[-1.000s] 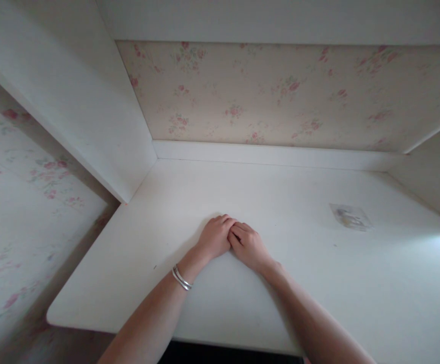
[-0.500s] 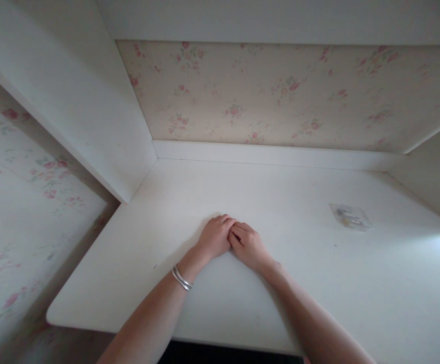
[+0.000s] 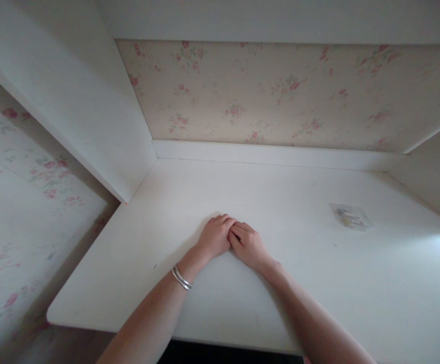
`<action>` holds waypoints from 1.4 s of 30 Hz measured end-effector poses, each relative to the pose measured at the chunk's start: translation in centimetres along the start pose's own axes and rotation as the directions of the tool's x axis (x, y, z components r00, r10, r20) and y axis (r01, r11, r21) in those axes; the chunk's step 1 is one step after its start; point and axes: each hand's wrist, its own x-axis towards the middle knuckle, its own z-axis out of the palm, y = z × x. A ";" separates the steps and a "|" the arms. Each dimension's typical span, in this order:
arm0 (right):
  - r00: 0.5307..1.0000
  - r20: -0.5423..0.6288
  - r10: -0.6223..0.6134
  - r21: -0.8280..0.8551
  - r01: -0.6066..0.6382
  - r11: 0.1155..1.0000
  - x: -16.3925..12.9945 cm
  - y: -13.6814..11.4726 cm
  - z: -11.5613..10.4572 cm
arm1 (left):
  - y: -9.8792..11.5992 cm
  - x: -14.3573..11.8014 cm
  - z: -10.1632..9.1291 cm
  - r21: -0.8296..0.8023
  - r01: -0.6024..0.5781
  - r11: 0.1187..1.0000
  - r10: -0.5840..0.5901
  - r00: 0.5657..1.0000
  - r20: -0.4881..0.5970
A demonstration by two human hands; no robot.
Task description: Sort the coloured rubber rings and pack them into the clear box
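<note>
Nothing has shifted since the earlier frames: both hands rest in the same spot, near the middle of the white desk (image 3: 136, 263), knuckles up. Left hand (image 3: 215, 236) and right hand (image 3: 247, 246) lie side by side, touching at the fingers, each loosely curled into a fist and holding nothing; palms are down against the desk top. A silver bracelet (image 3: 181, 278) sits on the left wrist, unchanged. Well to the right and slightly farther off, a small clear plastic packet (image 3: 350, 216) lies flat on the desk, apart from both hands, same place as before. Floral wallpaper (image 3: 265, 91) covers the far wall; a white side panel (image 3: 91, 111) rises on the left.
</note>
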 end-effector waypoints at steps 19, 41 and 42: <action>1.000 -0.003 -0.006 0.002 0.006 1.000 -0.1 0.1 0.1 | -0.2 0.0 0.2 -0.008 -0.033 0.999 0.032 0.999 -0.020; 1.000 0.012 0.006 -0.004 -0.006 1.000 -0.1 0.1 0.0 | -0.3 -0.1 0.3 0.000 -0.036 0.999 0.036 0.999 -0.031; 1.000 0.012 0.004 -0.005 -0.004 1.000 -0.1 0.1 0.0 | -0.3 -0.1 0.3 -0.002 -0.040 0.999 0.039 0.999 -0.035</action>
